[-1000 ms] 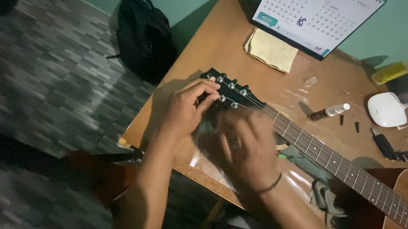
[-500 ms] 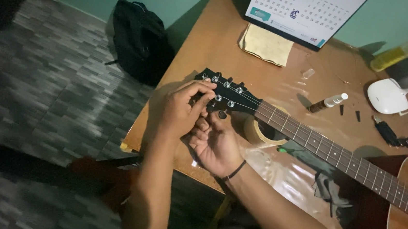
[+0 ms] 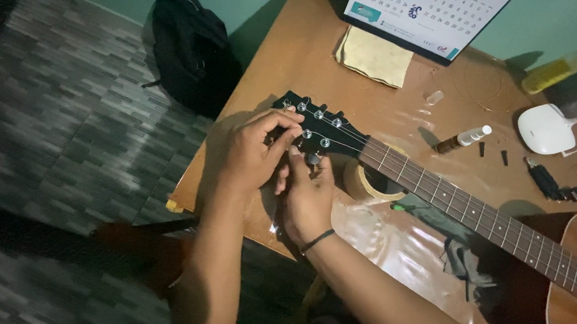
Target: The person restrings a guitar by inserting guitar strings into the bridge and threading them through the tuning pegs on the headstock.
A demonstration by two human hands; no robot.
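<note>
A white desk calendar (image 3: pixel 435 6) with a spiral top edge and teal corner patches stood tilted at the upper right of the frame. Right of centre lay a small brown bottle (image 3: pixel 463 141) with a white cap.

Your left hand (image 3: pixel 250 155) grips the guitar (image 3: pixel 442 198) headstock (image 3: pixel 317 129), fingers curled over its near edge. Your right hand (image 3: pixel 308 195) pinches a tuning peg (image 3: pixel 313 158) just below it. The neck rests on a tape roll (image 3: pixel 369 179) on the table (image 3: pixel 293 52); a calendar (image 3: pixel 437 3) stands behind a cloth (image 3: pixel 373 56).
</note>
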